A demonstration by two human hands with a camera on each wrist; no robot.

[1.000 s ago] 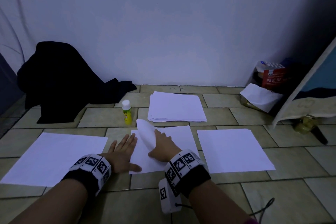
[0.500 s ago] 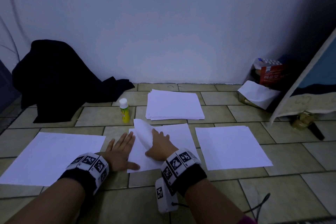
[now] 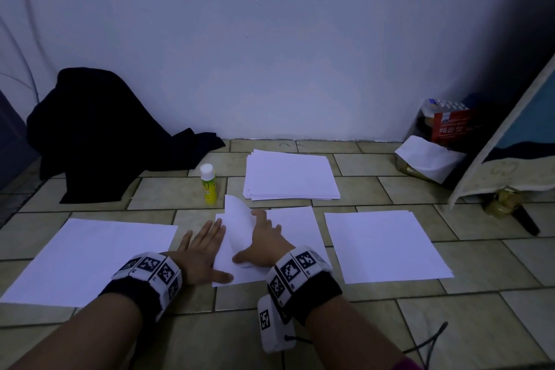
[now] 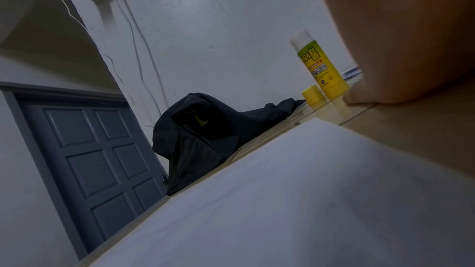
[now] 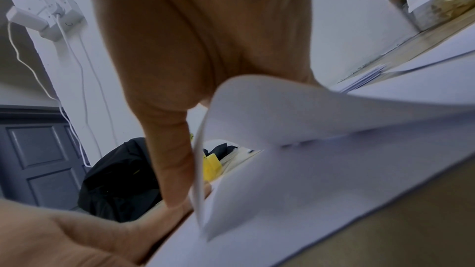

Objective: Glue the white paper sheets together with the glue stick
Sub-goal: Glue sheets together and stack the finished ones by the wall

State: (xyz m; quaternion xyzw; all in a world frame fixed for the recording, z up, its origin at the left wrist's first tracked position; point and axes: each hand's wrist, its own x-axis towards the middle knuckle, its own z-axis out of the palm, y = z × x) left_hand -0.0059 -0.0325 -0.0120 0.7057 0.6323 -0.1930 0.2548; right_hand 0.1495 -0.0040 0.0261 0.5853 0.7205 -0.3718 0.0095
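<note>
1. On the tiled floor [image 3: 300, 324], between both arms, the middle sheets [image 3: 295, 228] lie stacked, and the top sheet's left part [image 3: 238, 219] curls upward. The left hand [image 3: 199, 252] lies flat with its fingers straight, pinning the stack's left edge; its grip holds nothing.
2. The right hand [image 3: 265, 245] rests on the paper beside the curl, thumb against the lifted flap; whether its grip pinches the flap cannot be told.
3. The glue stick [image 3: 208, 184] stands upright just beyond the sheets, apart from both hands; the left wrist view shows a yellow cap [image 4: 312, 95] beside it.
4. Risk: pressing the curl down fast would likely crease it or trap a bubble.
5. Risk: if the left hand slips, the sheets could bond crooked.
6. Risk: a reaching hand could topple the stick.
</note>
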